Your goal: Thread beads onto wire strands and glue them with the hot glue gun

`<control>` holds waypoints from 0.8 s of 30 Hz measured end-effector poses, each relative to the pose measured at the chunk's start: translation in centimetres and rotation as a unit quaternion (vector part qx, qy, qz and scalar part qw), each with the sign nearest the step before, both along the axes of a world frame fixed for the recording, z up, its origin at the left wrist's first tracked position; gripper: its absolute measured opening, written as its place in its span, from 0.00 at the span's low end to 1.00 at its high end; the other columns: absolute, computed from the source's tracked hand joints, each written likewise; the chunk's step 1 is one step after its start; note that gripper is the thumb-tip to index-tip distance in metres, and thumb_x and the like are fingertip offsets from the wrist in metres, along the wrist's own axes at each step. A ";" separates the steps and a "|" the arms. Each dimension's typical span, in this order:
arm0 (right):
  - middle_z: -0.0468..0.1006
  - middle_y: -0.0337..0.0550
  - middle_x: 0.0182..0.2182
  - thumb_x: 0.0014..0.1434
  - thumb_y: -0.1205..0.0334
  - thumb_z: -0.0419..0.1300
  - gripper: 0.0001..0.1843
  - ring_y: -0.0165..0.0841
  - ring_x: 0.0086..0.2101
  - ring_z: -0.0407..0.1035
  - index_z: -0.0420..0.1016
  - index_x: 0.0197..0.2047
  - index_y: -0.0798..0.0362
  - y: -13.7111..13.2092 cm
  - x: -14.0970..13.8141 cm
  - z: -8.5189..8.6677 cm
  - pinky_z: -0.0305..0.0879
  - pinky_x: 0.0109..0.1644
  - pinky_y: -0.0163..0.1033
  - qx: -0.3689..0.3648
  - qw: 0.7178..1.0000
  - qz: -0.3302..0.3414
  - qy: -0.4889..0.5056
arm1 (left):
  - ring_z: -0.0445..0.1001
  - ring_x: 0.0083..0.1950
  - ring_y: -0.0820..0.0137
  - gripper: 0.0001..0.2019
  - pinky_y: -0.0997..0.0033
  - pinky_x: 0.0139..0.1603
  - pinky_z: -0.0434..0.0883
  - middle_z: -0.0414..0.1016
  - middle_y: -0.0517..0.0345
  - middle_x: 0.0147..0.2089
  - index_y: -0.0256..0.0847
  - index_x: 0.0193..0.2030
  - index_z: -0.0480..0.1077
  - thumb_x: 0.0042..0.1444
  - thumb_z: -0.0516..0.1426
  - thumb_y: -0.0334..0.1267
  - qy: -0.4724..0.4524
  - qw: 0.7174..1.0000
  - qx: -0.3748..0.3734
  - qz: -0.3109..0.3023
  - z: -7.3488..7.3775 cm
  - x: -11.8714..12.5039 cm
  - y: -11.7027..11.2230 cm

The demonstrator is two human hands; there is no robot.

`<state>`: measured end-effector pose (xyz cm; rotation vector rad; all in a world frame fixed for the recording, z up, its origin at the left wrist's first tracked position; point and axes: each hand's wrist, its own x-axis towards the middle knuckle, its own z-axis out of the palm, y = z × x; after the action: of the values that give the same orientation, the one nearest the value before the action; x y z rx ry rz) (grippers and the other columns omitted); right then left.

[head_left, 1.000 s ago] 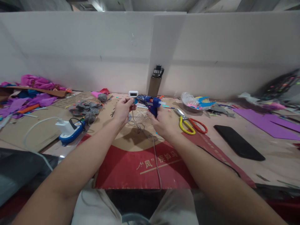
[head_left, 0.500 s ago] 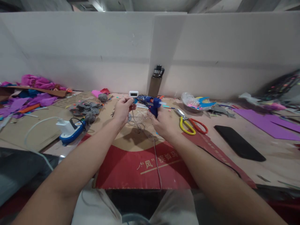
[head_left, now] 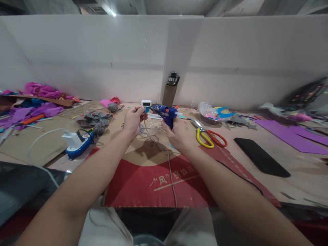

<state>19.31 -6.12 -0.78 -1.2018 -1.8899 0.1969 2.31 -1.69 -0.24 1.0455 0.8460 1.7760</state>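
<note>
My right hand (head_left: 178,132) is wrapped round the handle of a blue glue gun (head_left: 169,117), with a clear glue stick (head_left: 179,113) poking out of its back end. The gun's nozzle points left, close to the fingertips of my left hand (head_left: 133,120). Those fingers are pinched together on grey yarn (head_left: 145,123), which trails down in loose loops onto the cardboard. A small blue piece (head_left: 147,109) shows at the same fingertips, right by the nozzle; its shape is too small to make out.
Red-printed cardboard (head_left: 143,184) lies beneath my hands. Scissors (head_left: 205,135) and a black phone (head_left: 261,156) are at the right. On the left sit a blue power strip (head_left: 80,146) and grey yarn pieces (head_left: 93,119). Behind stand a bottle (head_left: 170,90) and a small white display (head_left: 146,103).
Both hands and the glue gun stay almost in the same place. The whole view has shifted very slightly.
</note>
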 end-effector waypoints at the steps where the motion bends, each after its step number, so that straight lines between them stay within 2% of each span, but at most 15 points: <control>1: 0.76 0.54 0.38 0.59 0.56 0.49 0.18 0.43 0.37 0.69 0.65 0.49 0.56 0.0 0.0 0.0 0.62 0.40 0.43 0.001 1.000 0.000 0.002 | 0.68 0.22 0.78 0.05 0.79 0.24 0.66 0.65 0.64 0.21 0.37 0.25 0.66 0.45 0.60 0.31 -0.003 1.000 -0.003 0.000 0.0 0.0 0.0; 9: 0.76 0.54 0.40 0.59 0.55 0.49 0.18 0.42 0.36 0.69 0.65 0.49 0.55 0.2 0.0 -0.2 0.63 0.40 0.44 0.007 1.000 0.011 0.011 | 0.68 0.22 0.78 0.04 0.79 0.24 0.66 0.65 0.64 0.21 0.37 0.26 0.66 0.45 0.59 0.31 -0.006 1.000 -0.004 -0.005 -0.1 0.0 0.0; 16: 0.76 0.54 0.37 0.58 0.54 0.50 0.18 0.42 0.35 0.69 0.66 0.48 0.56 0.2 -0.1 -0.3 0.61 0.39 0.43 0.002 1.000 -0.008 0.001 | 0.67 0.22 0.79 0.04 0.79 0.24 0.65 0.65 0.63 0.22 0.37 0.26 0.66 0.46 0.59 0.31 0.004 1.000 -0.010 0.002 0.1 0.3 -0.2; 24: 0.75 0.53 0.40 0.58 0.57 0.49 0.17 0.40 0.39 0.68 0.65 0.48 0.56 0.2 -0.2 -0.2 0.61 0.44 0.43 0.004 0.999 0.030 0.013 | 0.67 0.22 0.79 0.05 0.79 0.25 0.65 0.66 0.63 0.23 0.37 0.27 0.66 0.46 0.60 0.32 0.020 1.000 -0.003 -0.005 -0.2 0.3 -0.1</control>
<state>19.08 -5.96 -0.96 -1.1321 -1.9052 0.2361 2.65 -1.79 -0.42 1.0827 0.8684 1.7478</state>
